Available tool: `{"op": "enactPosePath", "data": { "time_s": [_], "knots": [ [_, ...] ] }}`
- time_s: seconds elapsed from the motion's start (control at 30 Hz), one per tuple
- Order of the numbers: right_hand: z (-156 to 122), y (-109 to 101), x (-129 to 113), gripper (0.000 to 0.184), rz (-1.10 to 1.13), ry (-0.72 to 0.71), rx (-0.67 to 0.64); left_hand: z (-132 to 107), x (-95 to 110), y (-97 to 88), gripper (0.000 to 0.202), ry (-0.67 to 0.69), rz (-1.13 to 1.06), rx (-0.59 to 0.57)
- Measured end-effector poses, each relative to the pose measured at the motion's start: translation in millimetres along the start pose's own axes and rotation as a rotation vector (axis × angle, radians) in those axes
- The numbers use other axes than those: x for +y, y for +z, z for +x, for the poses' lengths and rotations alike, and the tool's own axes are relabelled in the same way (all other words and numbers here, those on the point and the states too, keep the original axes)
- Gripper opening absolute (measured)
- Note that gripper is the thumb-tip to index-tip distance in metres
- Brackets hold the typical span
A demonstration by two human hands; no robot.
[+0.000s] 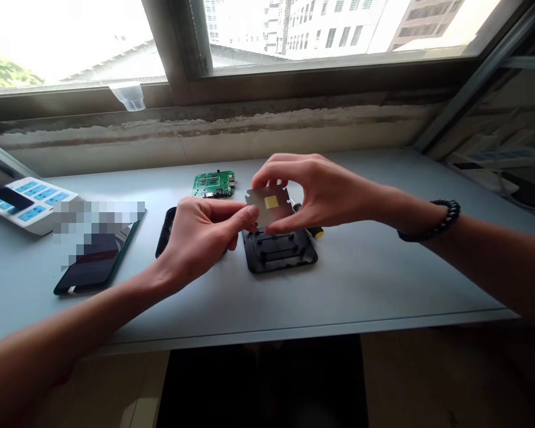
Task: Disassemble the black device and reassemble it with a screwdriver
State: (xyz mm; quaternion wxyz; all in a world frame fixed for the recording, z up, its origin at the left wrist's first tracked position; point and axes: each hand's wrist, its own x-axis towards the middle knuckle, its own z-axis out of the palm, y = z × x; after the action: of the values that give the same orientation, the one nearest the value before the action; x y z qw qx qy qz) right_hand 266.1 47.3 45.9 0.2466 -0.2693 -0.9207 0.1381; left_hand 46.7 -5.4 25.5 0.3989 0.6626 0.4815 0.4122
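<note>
A thin grey metal plate with notched corners and a yellow square pad is held up between both hands. My left hand pinches its left edge between thumb and fingers. My right hand grips the plate by its far and near edges, thumb at the near side. Below the plate, a black plastic cover lies on the table with its ribbed inside up. Another black casing part is partly hidden behind my left hand. A screwdriver with a black and yellow handle lies beside the cover, partly covered by my right hand.
A green circuit board lies further back on the table. At the left are a phone, partly blurred out, and a white power strip with blue sockets. The table's front edge runs below my forearms; a window wall stands behind.
</note>
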Motion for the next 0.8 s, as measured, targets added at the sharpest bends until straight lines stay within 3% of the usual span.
{"op": "enactPosePath", "data": {
  "time_s": [0.23,0.57,0.8],
  "knots": [
    [-5,4,-1,0.039,-0.114,-0.03,0.009,0,-4,1.4,0.023,0.032,0.021,-0.019],
    [-30,21,-1,0.042,-0.095,-0.111,0.189,-3,5,5.5,0.019,0.059,0.057,-0.056],
    [-31,27,-3,0.044,-0.154,-0.144,0.271,-5,10,5.2,0.021,0.071,0.079,-0.059]
  ]
}}
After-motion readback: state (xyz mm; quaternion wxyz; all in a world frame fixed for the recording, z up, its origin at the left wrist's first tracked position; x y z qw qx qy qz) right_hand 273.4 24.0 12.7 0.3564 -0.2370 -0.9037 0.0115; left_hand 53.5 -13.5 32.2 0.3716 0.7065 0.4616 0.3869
